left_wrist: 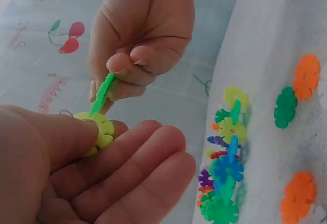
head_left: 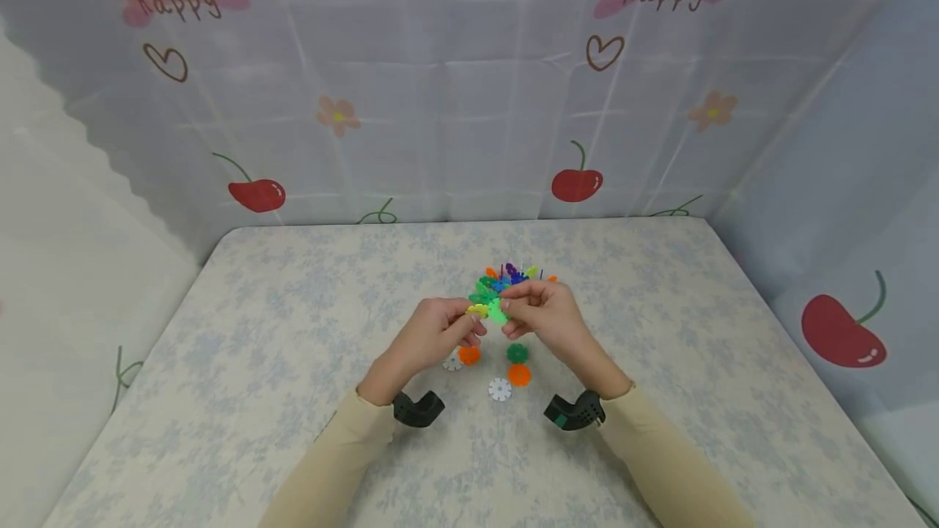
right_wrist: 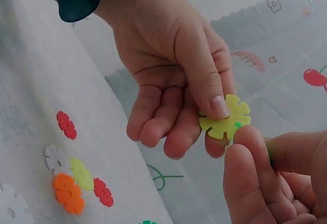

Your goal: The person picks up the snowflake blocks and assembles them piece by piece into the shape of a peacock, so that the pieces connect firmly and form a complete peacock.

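Observation:
My left hand (head_left: 433,331) pinches a yellow snowflake disc (right_wrist: 232,119) between thumb and forefinger, its other fingers loosely bent. With thumb and fingertips my right hand (head_left: 546,318) holds a bright green snowflake disc (left_wrist: 103,94) on edge. The two discs meet at their rims; whether their slots interlock I cannot tell. Both hands are raised over the table, close together. Behind them in the head view stands a cluster of joined, many-coloured snowflake discs (head_left: 513,275), partly hidden by the right hand.
Loose discs lie on the cloth-covered table (head_left: 308,283): a dark green one (head_left: 517,353), an orange one (head_left: 519,375) and a white one (head_left: 500,389) among them. Red discs (right_wrist: 66,125) show in the right wrist view. A printed curtain (head_left: 440,121) hangs behind the table.

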Available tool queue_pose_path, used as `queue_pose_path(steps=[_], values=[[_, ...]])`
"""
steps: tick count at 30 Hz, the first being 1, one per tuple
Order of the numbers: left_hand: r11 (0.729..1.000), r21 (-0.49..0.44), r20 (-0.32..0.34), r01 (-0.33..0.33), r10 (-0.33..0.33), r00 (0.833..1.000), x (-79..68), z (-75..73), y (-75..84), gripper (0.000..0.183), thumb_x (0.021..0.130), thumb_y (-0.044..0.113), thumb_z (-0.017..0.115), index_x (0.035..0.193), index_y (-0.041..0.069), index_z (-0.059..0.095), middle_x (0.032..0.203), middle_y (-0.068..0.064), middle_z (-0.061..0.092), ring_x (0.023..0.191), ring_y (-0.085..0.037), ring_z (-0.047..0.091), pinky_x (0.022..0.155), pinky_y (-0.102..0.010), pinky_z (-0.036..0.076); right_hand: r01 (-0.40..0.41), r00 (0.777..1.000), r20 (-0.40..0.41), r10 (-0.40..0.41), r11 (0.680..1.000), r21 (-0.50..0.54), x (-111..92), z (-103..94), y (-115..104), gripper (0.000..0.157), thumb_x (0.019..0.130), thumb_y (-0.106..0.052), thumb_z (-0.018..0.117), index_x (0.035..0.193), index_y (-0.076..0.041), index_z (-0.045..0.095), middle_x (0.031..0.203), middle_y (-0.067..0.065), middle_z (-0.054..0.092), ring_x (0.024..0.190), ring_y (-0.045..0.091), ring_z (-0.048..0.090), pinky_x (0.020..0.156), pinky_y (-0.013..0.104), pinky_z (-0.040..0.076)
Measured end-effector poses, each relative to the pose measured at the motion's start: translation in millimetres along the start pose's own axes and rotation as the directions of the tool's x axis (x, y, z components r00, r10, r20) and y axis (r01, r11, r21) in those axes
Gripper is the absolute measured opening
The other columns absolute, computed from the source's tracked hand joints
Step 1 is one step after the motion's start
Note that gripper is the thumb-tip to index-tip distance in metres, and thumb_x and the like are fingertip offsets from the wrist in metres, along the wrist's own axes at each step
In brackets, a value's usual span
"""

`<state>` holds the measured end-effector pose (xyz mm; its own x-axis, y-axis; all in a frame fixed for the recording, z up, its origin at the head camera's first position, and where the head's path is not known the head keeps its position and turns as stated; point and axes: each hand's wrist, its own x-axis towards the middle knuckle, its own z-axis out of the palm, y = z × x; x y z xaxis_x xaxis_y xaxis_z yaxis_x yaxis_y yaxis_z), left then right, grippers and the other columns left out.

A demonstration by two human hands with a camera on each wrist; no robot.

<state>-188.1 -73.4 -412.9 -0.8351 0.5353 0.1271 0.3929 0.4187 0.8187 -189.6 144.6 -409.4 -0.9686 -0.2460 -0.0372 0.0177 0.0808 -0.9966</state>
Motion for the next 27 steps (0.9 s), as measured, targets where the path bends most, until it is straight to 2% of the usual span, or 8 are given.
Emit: queue_pose_path(steps=[5, 9, 14, 17, 20, 23, 25, 27], values=[[0.992, 0.090, 0.020, -0.088, 0.087, 0.996, -0.8, -0.4, -0.1, 0.025, 0.107, 0.012, 0.051, 0.103, 0.001, 0.073, 0.092, -0.017, 0.077, 0.080, -0.030, 0.076, 0.072, -0.019, 0.059, -0.007, 1.000, 0.024, 0.006, 1.000, 0.011, 0.8, 0.1, 1.6, 0.029, 0.099, -0.003, 0.062, 0.117, 0.020, 0.060, 0.074, -0.007, 0.071, 0.059, 0.007, 0.069, 0.063, 0.026, 0.062], [0.972, 0.175, 0.033, -0.157, 0.154, 0.988, -1.5, 0.6, 0.4, 0.023, 0.106, 0.008, 0.052, 0.105, 0.000, 0.074, 0.090, -0.016, 0.077, 0.079, -0.027, 0.076, 0.069, -0.018, 0.058, -0.009, 0.998, 0.061, 0.010, 1.000, -0.007, 1.5, -1.1, 3.1, 0.028, 0.098, -0.001, 0.062, 0.114, 0.022, 0.061, 0.077, -0.006, 0.072, 0.058, 0.006, 0.068, 0.062, 0.026, 0.061], [0.954, 0.251, 0.033, -0.164, 0.161, 0.986, -0.8, 4.8, 0.1, 0.022, 0.105, 0.008, 0.053, 0.101, 0.001, 0.074, 0.088, -0.014, 0.077, 0.076, -0.020, 0.075, 0.067, -0.018, 0.056, -0.009, 0.998, 0.066, 0.011, 1.000, -0.028, 1.2, 0.2, 7.0, 0.025, 0.098, -0.002, 0.064, 0.112, 0.019, 0.064, 0.078, -0.004, 0.073, 0.058, 0.007, 0.069, 0.062, 0.026, 0.061], [0.973, 0.196, 0.000, -0.121, 0.124, 0.992, 0.4, 6.8, -2.1, 0.021, 0.105, 0.009, 0.055, 0.103, 0.000, 0.074, 0.088, -0.014, 0.077, 0.077, -0.022, 0.075, 0.067, -0.020, 0.058, -0.025, 0.998, 0.062, 0.024, 1.000, 0.019, 1.7, 1.8, 8.6, 0.027, 0.099, -0.003, 0.062, 0.115, 0.020, 0.061, 0.077, -0.006, 0.073, 0.059, 0.006, 0.069, 0.062, 0.025, 0.061], [0.997, 0.067, -0.071, -0.040, 0.045, 0.996, 1.8, 7.3, -5.1, 0.017, 0.103, 0.010, 0.057, 0.107, 0.000, 0.071, 0.090, -0.016, 0.078, 0.080, -0.027, 0.077, 0.070, -0.022, 0.060, -0.044, 0.997, 0.065, 0.040, 0.997, 0.057, 4.2, 3.1, 11.7, 0.029, 0.103, -0.008, 0.058, 0.118, 0.017, 0.060, 0.079, -0.001, 0.073, 0.061, 0.007, 0.070, 0.064, 0.025, 0.061], [0.997, -0.061, -0.175, 0.044, -0.054, 0.983, 3.1, 6.1, -9.9, 0.015, 0.102, 0.013, 0.061, 0.108, 0.001, 0.067, 0.092, -0.017, 0.078, 0.083, -0.032, 0.077, 0.072, -0.024, 0.061, -0.032, 0.999, 0.034, 0.035, 0.996, -0.084, 8.2, 3.3, 16.2, 0.029, 0.106, -0.014, 0.053, 0.121, 0.009, 0.064, 0.089, 0.011, 0.074, 0.066, 0.012, 0.071, 0.065, 0.026, 0.060], [0.988, -0.122, -0.249, 0.090, -0.118, 0.961, 3.2, 3.8, -12.7, 0.012, 0.100, 0.013, 0.063, 0.104, 0.002, 0.066, 0.091, -0.016, 0.077, 0.083, -0.035, 0.076, 0.071, -0.025, 0.061, -0.029, 0.999, 0.024, 0.039, 0.943, -0.333, 10.3, 2.7, 19.1, 0.029, 0.106, -0.018, 0.055, 0.122, 0.003, 0.067, 0.097, 0.014, 0.073, 0.073, 0.014, 0.069, 0.065, 0.026, 0.058], [0.977, -0.176, -0.306, 0.123, -0.173, 0.936, 3.1, 1.3, -14.3, 0.011, 0.098, 0.014, 0.066, 0.100, 0.004, 0.068, 0.090, -0.013, 0.077, 0.084, -0.037, 0.074, 0.069, -0.028, 0.058, -0.048, 0.996, 0.031, 0.080, 0.819, -0.571, 11.6, 2.2, 22.6, 0.027, 0.102, -0.019, 0.062, 0.123, -0.003, 0.070, 0.100, 0.014, 0.072, 0.077, 0.017, 0.067, 0.066, 0.028, 0.055]])
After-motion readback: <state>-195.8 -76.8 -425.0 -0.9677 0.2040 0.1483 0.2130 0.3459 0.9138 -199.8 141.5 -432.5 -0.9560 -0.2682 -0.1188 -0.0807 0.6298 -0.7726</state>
